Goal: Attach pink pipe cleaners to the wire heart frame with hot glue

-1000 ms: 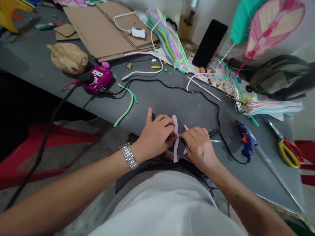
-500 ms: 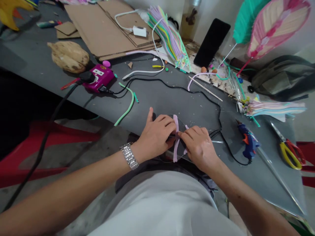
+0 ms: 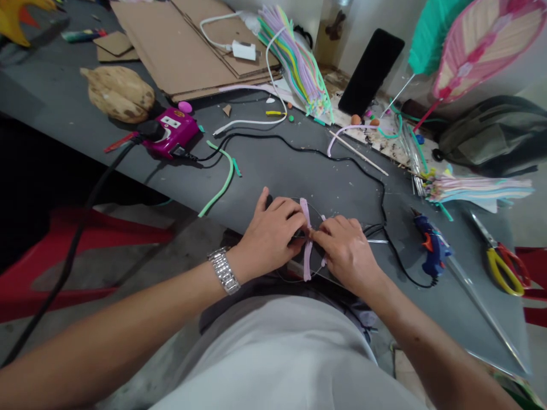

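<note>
2 hands, left hand and right hand, pinching a lilac strip mid-length, between them

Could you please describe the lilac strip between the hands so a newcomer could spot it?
Find the grey table. At its near edge, between the left hand and right hand, is the lilac strip, mostly visible, unlike the lilac piece largely hidden by the right hand.

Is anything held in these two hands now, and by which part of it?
The left hand and right hand hold a narrow lilac fuzzy-looking strip near its middle; the exact finger contact is partly hidden.
</note>
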Action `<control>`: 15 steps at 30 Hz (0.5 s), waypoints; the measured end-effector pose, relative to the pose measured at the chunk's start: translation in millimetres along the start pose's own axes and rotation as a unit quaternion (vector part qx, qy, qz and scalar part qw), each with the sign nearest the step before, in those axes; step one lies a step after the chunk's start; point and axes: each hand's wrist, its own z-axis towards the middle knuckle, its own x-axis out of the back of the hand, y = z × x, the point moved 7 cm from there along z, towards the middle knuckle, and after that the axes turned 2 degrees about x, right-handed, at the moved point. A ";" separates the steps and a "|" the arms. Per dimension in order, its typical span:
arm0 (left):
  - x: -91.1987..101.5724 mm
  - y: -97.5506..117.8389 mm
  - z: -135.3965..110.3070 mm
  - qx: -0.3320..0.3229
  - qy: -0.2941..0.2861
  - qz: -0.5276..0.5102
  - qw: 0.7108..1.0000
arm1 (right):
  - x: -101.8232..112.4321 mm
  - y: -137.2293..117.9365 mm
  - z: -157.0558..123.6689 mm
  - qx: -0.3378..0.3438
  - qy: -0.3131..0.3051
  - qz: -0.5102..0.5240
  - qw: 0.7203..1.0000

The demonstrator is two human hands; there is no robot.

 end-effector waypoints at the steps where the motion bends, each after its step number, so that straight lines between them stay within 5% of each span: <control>1: -0.1 0.2 -0.3 -0.002 0.001 -0.002 1.000 | 0.1 -0.2 0.1 -0.002 0.001 0.000 1.000; 15: -2.6 -1.0 -2.8 0.007 0.013 -0.028 0.999 | 4.7 -5.7 -10.1 -0.007 0.112 -0.005 0.994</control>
